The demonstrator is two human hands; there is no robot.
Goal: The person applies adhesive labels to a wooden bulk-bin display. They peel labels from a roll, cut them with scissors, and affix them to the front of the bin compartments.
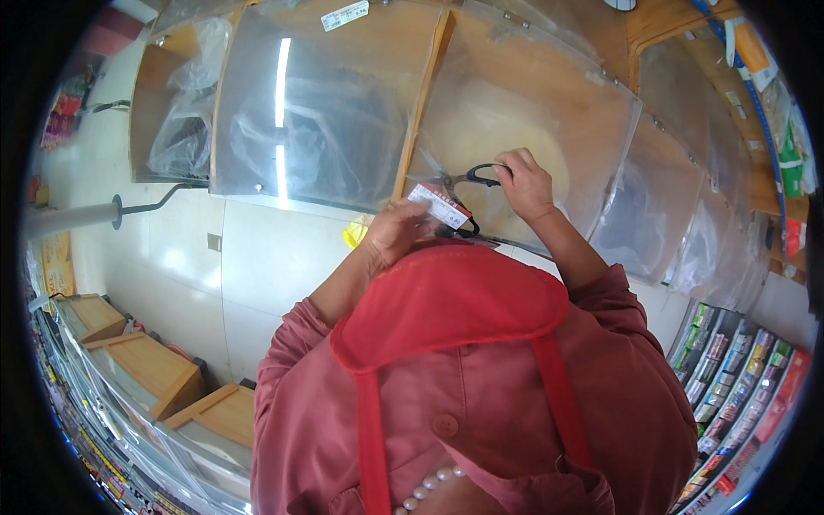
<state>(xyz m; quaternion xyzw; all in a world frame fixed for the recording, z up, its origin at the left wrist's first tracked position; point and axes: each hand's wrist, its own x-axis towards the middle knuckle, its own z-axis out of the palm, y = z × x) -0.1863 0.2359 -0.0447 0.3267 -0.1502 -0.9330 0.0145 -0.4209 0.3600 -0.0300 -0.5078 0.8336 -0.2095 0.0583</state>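
Observation:
My left hand holds a white price card with a red strip along its upper edge and printed writing. The fingers of my right hand grip one black loop of a pair of scissors. These scissors are spread wide, their blades pointing left just above the card. Their second loop hangs below, partly behind the card and apart from my right hand. Both hands are in front of my red apron, above the front edge of a wooden bin with a clear plastic lid.
Another clear-lidded bin adjoins on the left, with a price label on its lid. A grey roller on a bent rod juts in at left. Wooden boxes stand lower left; a rack of small packets stands right. Something yellow shows beside my left wrist.

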